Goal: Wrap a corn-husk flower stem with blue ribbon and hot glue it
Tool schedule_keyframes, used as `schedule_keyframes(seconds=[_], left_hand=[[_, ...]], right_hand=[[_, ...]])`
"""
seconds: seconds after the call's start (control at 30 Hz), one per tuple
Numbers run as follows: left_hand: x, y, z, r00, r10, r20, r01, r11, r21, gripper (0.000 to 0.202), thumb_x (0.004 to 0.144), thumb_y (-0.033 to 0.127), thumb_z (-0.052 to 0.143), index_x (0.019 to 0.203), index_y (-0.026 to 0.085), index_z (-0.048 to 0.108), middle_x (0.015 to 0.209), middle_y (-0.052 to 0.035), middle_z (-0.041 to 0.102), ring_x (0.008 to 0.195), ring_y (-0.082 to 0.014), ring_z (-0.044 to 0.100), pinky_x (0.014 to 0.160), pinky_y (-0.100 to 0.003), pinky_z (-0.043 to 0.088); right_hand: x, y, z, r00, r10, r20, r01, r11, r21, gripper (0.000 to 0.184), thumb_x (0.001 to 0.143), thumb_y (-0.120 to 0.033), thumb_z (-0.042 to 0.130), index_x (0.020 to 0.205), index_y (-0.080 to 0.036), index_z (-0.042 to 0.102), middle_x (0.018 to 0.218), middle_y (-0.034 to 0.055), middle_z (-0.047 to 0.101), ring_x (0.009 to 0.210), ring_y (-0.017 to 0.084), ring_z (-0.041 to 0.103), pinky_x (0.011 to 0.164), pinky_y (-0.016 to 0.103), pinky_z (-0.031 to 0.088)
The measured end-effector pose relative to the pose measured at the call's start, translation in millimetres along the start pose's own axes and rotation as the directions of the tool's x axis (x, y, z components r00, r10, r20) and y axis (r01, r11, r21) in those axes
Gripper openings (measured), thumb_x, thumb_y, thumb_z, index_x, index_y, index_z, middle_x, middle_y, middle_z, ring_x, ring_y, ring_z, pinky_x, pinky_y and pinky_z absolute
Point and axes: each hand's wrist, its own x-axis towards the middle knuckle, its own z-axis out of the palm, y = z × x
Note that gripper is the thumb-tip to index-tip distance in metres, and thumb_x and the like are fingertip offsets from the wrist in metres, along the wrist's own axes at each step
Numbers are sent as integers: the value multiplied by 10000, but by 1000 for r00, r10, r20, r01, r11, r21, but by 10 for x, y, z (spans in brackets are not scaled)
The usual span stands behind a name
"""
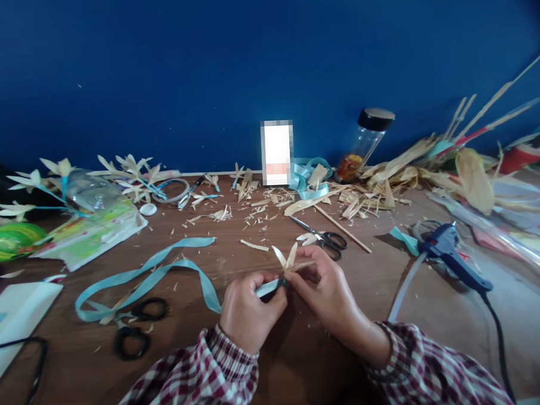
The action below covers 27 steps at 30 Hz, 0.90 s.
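Observation:
My left hand (pixel 250 308) is closed in a pinch on the end of a light blue ribbon (pixel 165 273) that trails left across the wooden table (pixel 304 368) in loops. My right hand (pixel 325 289) is closed on a small dried-leaf flower (pixel 289 258) whose pale pointed petals stick up above my fingers. The two hands touch at their fingertips, where ribbon meets the flower's stem. Both sleeves are red-and-white checked.
Black-handled scissors (pixel 325 239) lie just beyond my hands; another pair (pixel 136 325) lies at the left. A blue glue gun (pixel 451 254) with cord sits right. Leaf scraps, a jar (pixel 363 144), finished flowers (pixel 129 170) and ribbon (pixel 307 174) line the back.

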Motion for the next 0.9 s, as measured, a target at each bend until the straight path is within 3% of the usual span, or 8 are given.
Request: schedule_keyframes(seconds=[0.27,0.37,0.43,0.5,0.7,0.9], left_hand=[[48,-17,1,998,-52,20,53,998,-38,149,675,252,589,687,159,706,624,-14,697,596,-167,620,567,-243,443],[73,2,-42,993,-96,67,102,990,-94,155,640,252,604,699,149,704,640,-23,703,605,-170,618,556,-240,443],[87,8,-70,984,-129,126,145,981,-125,160,625,262,607,687,143,694,634,-28,697,583,-163,603,534,-237,437],[93,7,-85,973,-143,179,169,976,-136,163,621,271,604,673,141,687,625,-30,688,568,-156,586,522,-235,430],[61,0,-62,972,-143,186,167,979,-118,157,619,263,601,684,145,681,603,-17,662,552,-139,555,528,-229,424],[36,4,-15,978,-128,168,143,986,-83,152,647,279,590,656,156,679,582,-11,655,538,-141,561,516,-229,417]], right_hand=[[10,-51,39,1000,20,-10,-19,998,65,283,772,-219,649,1013,-234,502,859,28,687,757,193,677,691,308,521],[44,-91,-31,983,6,183,-36,986,161,291,777,-218,638,1050,-221,537,893,20,671,812,173,650,716,279,510],[70,-107,-100,928,-15,373,-64,978,198,201,791,-233,626,989,-208,598,870,15,668,834,170,631,740,273,498],[91,-103,-161,879,-10,476,-97,975,201,115,807,-275,619,889,-199,645,793,6,663,773,159,619,713,262,489],[120,-45,-206,878,88,471,-202,960,197,212,777,-386,664,845,-185,661,627,-26,591,572,112,544,570,226,442],[131,-46,-178,917,-23,398,-15,995,94,143,817,-309,621,754,-181,608,680,-16,579,628,127,535,580,231,422]])
